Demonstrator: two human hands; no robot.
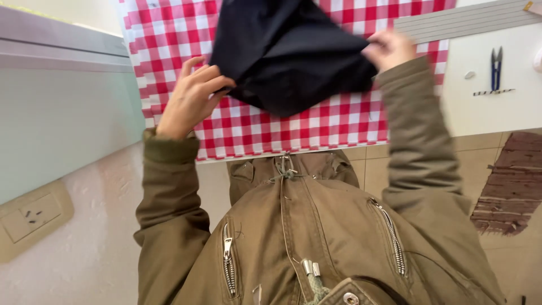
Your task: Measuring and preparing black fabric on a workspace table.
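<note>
- Hands hold a piece of black cloth (288, 51) up over the table, at the far middle of the scene; it hangs in loose folds and covers part of what lies below it.
- The left hand (189, 101) has its fingers spread fairly wide, with the fingertips pressed into the left edge of the black cloth.
- The right hand (388, 49) is closed narrow, pinching the right edge of the black cloth; it is blurred, so the exact grip cannot be told.
- Below the black cloth lies a red and white checked cloth (271, 127), spread flat on the white table (491, 113); its near edge runs along the table's near edge.
- No container shows in the view.
- On the right part of the table, well apart from the hands, lie small blue snips (496, 68), with a thin dark strip (493, 91) just near of them and a small pale bit (470, 74) to their left.
- A pale grey slatted panel (468, 20) lies at the far right, just beside the right hand.
- Both sleeves and the front of an olive jacket (305, 226) with zip pockets fill the near part of the view.
- A pale green wall (62, 118) stands on the left, with a beige socket (31, 217) lower down.
- Tan floor tiles (480, 152) and a brown brick-pattern patch (511, 186) show on the right, near of the table.
</note>
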